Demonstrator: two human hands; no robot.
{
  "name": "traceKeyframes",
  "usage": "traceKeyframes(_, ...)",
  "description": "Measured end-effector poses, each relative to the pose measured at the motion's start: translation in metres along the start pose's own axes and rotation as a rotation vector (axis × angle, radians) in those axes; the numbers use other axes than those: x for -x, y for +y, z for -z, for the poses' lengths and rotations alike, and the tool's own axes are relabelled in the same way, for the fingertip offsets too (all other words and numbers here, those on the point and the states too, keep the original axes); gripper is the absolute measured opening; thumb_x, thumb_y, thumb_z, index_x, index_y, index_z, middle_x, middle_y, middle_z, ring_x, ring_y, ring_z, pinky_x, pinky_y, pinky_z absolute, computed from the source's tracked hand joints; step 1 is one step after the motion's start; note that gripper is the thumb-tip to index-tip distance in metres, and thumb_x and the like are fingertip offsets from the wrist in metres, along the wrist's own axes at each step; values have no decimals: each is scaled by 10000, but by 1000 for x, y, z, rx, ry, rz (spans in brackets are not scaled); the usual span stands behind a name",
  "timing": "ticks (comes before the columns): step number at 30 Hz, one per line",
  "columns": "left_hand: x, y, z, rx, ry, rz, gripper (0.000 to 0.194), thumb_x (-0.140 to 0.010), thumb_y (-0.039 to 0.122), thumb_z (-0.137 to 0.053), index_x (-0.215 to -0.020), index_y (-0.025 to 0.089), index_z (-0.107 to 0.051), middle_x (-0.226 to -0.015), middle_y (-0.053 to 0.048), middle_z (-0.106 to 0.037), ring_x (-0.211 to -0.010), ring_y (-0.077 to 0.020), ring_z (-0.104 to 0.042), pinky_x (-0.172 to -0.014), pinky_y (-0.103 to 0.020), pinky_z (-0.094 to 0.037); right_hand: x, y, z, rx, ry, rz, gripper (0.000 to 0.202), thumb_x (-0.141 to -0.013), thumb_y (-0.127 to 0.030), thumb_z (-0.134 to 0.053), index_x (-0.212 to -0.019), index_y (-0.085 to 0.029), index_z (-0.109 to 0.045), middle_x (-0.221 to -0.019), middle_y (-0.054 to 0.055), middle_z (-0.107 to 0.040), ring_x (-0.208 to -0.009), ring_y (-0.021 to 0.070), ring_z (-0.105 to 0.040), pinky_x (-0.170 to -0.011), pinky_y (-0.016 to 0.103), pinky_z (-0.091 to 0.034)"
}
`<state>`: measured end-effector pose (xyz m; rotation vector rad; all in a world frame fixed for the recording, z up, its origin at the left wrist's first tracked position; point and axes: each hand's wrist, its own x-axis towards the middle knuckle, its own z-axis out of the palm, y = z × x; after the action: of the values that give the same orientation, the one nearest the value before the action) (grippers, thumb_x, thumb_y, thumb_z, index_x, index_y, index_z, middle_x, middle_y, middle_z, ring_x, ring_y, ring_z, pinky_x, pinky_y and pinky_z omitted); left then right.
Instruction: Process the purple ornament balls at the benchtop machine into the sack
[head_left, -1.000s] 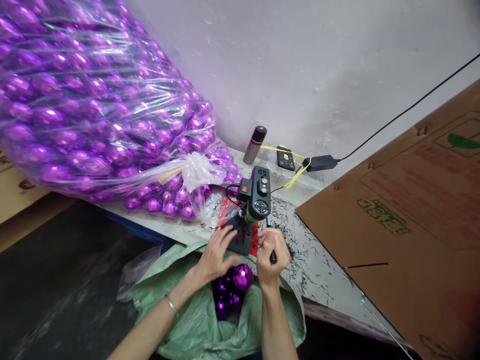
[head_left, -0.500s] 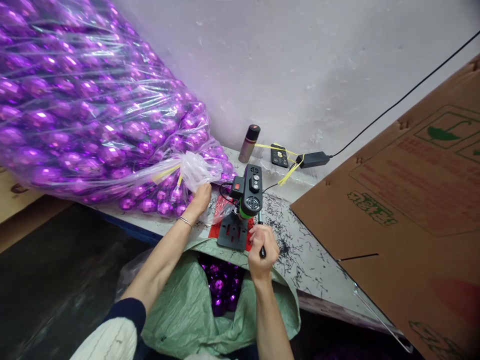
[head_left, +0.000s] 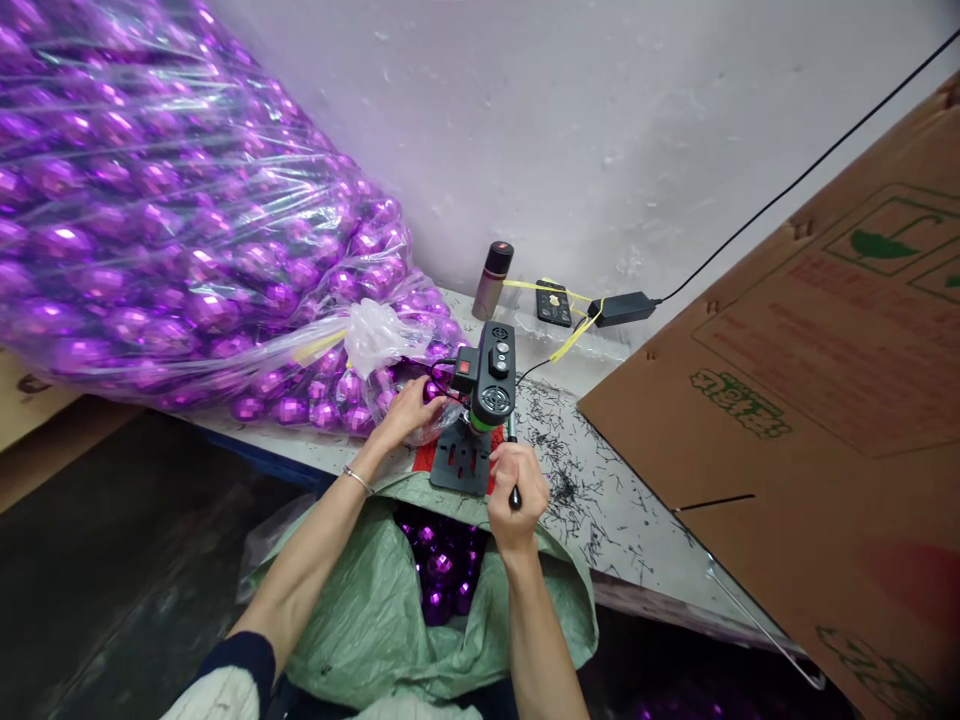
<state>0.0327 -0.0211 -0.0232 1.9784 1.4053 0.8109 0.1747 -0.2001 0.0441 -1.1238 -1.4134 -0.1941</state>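
My left hand (head_left: 409, 410) is at the mouth of a clear plastic bag (head_left: 371, 335), with thumb and fingers round a shiny purple faceted ball (head_left: 433, 390). Part of that grip is hidden by plastic. My right hand (head_left: 517, 490) is wrapped round the black-knobbed lever handle (head_left: 515, 497) of a small black bench machine (head_left: 495, 375). The machine stands on a slotted black plate (head_left: 457, 460) over something red. Below it, a green woven sack (head_left: 360, 620) hangs wide-mouthed, with more purple balls (head_left: 436, 565) inside.
A huge clear bag of purple balls (head_left: 165, 230) fills the left side. Behind the machine are a bottle (head_left: 493, 282), a phone-like black item (head_left: 553, 303) and a power adapter (head_left: 624, 309) with yellow ties. Black scraps (head_left: 562, 470) litter the table. A cardboard box (head_left: 787, 420) leans in at right.
My left hand has let go of the gathered bag plastic and come slightly down and right to a purple ball. My right hand keeps hold of the lever. The view has shifted a little.
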Motion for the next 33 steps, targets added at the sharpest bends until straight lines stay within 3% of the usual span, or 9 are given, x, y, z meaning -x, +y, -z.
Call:
traceKeyframes(3,11,3,10,445,76,209,523,-812,372,-763,-1281,174,-646,-1226,-126,-704,-1132,-284,-672,-1001,-436,-540,-1,1,1,13,-15,10,285,-960,-81,-432,-727,-215,-525,-703,5,-595,-654,132,-590,-602,273,-459)
traceKeyframes(6,34,8,22,936,14,314,567,-832,340,-739,-1371,232,-600,-1256,-88,-708,-1079,-232,-706,-950,-407,-596,-4,0,2,20,-14,8,285,-962,-83,-432,-726,-216,-521,-697,4,-591,-654,130,-587,-601,272,-455)
traceKeyframes(11,74,13,23,1284,-104,384,436,-907,370,-668,-1311,211,-636,-1260,-111,-724,-1113,-260,-720,-973,-479,-614,-8,-3,2,26,-11,1,287,-968,-82,-433,-727,-217,-511,-703,4,-586,-668,127,-583,-615,269,-458)
traceKeyframes(17,95,16,3,1252,-134,524,386,-858,424,-750,-1157,185,-695,-1187,-116,-747,-1004,-247,-756,-841,-373,-654,-8,-3,4,23,-27,-2,280,-973,-88,-440,-735,-216,-514,-710,3,-589,-674,126,-586,-625,265,-465)
traceKeyframes(20,98,19,-6,1174,-78,480,551,-769,347,-838,-1280,242,-662,-1256,-91,-723,-1035,-222,-740,-835,-326,-640,-8,-2,4,17,-24,2,282,-975,-88,-437,-736,-217,-513,-708,-1,-584,-675,125,-584,-627,264,-458)
traceKeyframes(23,97,21,-15,1089,-74,416,681,-756,407,-844,-1375,252,-608,-1302,-106,-705,-1123,-246,-714,-884,-339,-618,-8,-3,4,19,-20,4,281,-974,-89,-440,-737,-215,-523,-704,-1,-590,-674,126,-586,-628,265,-456)
traceKeyframes(29,94,15,-33,830,-88,248,689,-736,527,-815,-1301,179,-628,-1215,-117,-743,-1143,-278,-707,-1022,-431,-554,-9,-3,5,31,-29,12,275,-972,-103,-436,-741,-212,-539,-700,7,-600,-664,134,-591,-614,273,-460)
traceKeyframes(33,96,12,-35,697,-83,219,706,-742,514,-795,-1321,161,-595,-1178,-129,-747,-1053,-270,-735,-970,-434,-580,-8,-3,5,36,-39,10,269,-974,-94,-433,-751,-213,-527,-705,9,-593,-667,131,-580,-608,267,-454)
